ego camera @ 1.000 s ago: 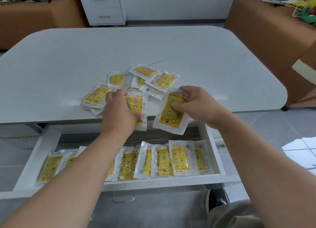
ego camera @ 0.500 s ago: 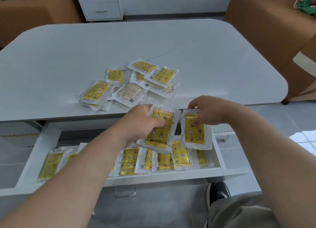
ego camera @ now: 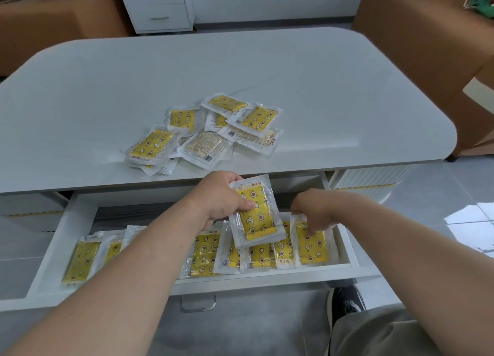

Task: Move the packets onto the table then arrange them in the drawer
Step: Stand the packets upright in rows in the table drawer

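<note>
The left hand [ego camera: 219, 198] holds one yellow packet [ego camera: 256, 211] above the open drawer [ego camera: 56, 238], its fingers [ego camera: 247, 204] clamped on the packet's upper left part with the thumb across the front, so the packet hangs tilted over the row below. The right hand [ego camera: 314, 208] reaches down into the right end of the drawer, its fingers pinched on the top corner of the last packet [ego camera: 312, 245] there, which stands just beside the drawer's right wall. A row of packets [ego camera: 205, 251] lies side by side along the drawer's front, partly hidden by the left forearm. On the white tabletop [ego camera: 320, 94] a loose heap of packets [ego camera: 205, 134] rests near the front edge, overlapping one another, some face down.
</note>
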`<state>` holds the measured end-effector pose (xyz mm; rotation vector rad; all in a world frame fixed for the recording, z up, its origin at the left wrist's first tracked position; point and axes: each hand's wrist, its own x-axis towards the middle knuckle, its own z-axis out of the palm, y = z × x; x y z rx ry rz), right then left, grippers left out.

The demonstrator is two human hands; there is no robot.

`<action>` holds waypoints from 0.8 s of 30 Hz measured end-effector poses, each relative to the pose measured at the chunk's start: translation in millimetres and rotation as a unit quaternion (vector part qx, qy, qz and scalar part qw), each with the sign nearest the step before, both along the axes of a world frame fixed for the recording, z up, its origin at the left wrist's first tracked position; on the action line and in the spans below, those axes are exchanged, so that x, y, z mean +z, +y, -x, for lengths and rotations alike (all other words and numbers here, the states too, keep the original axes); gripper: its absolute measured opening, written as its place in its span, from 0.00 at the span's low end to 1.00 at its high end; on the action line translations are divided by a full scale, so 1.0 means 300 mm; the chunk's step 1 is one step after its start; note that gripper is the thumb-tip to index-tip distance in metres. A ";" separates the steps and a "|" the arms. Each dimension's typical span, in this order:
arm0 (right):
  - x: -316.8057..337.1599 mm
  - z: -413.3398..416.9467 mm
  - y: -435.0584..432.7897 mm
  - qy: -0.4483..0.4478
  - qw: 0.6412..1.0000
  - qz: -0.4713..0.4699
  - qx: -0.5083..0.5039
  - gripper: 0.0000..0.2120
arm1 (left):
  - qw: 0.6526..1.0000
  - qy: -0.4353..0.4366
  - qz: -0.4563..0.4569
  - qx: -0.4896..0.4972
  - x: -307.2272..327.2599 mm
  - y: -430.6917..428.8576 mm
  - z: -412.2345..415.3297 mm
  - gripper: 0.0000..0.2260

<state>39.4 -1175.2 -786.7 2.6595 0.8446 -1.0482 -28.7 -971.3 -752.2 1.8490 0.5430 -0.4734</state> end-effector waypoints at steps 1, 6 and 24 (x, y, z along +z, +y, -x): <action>-0.012 0.004 -0.004 -0.011 1.000 0.003 0.003 0.30 | 1.000 0.001 -0.003 -0.006 -0.002 -0.002 -0.002 0.15; -0.066 0.011 -0.008 -0.098 0.992 0.048 0.066 0.29 | 0.999 0.009 -0.023 -0.027 -0.017 -0.017 -0.026 0.14; 0.072 -0.031 -0.032 -0.127 0.988 0.089 -0.007 0.21 | 0.986 0.062 -0.067 -0.138 -0.168 -0.130 -0.069 0.18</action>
